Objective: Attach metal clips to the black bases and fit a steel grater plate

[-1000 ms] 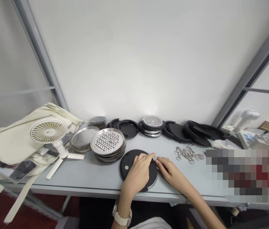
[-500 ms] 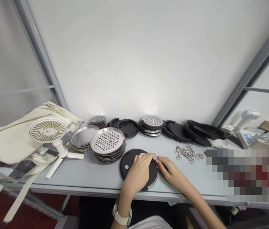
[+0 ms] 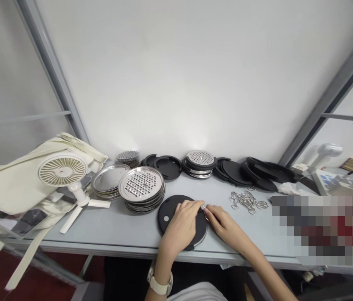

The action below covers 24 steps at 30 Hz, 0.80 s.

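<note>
A black round disc [image 3: 167, 212] with a small white dot lies flat on the grey table [image 3: 123, 232], a metal rim showing under its near edge. My left hand [image 3: 181, 228] rests on top of the disc, fingers curved and pressed to its right edge. My right hand [image 3: 224, 228] meets it at that edge, fingertips pinched on a small metal piece that I cannot make out. A pile of loose metal clips [image 3: 247, 201] lies just right of my hands.
Stacks of perforated metal discs [image 3: 141, 187] and plain metal plates [image 3: 109, 179] stand left of the disc. More black discs [image 3: 242, 172] line the back wall. A white desk fan [image 3: 62, 172] and a cloth bag [image 3: 13, 184] sit at the left.
Nothing has visibly moved on the table; both hands stay at the disc's right edge. The view has shifted slightly.
</note>
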Tool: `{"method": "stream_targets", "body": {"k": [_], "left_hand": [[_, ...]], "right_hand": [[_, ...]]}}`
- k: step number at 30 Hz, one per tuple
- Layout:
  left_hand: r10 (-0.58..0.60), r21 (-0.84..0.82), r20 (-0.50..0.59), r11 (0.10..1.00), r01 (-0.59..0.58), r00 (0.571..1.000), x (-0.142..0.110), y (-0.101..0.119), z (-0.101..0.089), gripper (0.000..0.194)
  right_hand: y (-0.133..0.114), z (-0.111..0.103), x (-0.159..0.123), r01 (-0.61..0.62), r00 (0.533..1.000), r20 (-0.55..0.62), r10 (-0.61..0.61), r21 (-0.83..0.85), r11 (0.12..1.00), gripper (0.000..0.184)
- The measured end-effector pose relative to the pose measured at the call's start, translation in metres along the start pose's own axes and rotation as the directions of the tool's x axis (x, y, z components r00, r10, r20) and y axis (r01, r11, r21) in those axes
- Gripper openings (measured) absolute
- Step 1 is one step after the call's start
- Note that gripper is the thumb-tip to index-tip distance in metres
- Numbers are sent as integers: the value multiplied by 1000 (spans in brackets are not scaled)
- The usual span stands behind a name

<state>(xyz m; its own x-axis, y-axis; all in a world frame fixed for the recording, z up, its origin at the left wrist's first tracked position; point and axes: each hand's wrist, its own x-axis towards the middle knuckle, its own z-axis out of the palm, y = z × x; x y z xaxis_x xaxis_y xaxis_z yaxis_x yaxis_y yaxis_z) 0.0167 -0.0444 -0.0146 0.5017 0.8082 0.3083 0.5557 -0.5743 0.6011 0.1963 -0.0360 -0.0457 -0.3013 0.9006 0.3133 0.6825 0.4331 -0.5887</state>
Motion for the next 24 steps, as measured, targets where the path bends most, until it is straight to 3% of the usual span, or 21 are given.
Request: {"method": "stream_targets", "body": {"k": [24], "left_hand": [[11, -26, -14, 1000, -12, 1000, 0, -2, 2, 50]], "right_hand": [[-3, -1, 1, -66, 997, -37, 68, 58, 996, 33]]}}
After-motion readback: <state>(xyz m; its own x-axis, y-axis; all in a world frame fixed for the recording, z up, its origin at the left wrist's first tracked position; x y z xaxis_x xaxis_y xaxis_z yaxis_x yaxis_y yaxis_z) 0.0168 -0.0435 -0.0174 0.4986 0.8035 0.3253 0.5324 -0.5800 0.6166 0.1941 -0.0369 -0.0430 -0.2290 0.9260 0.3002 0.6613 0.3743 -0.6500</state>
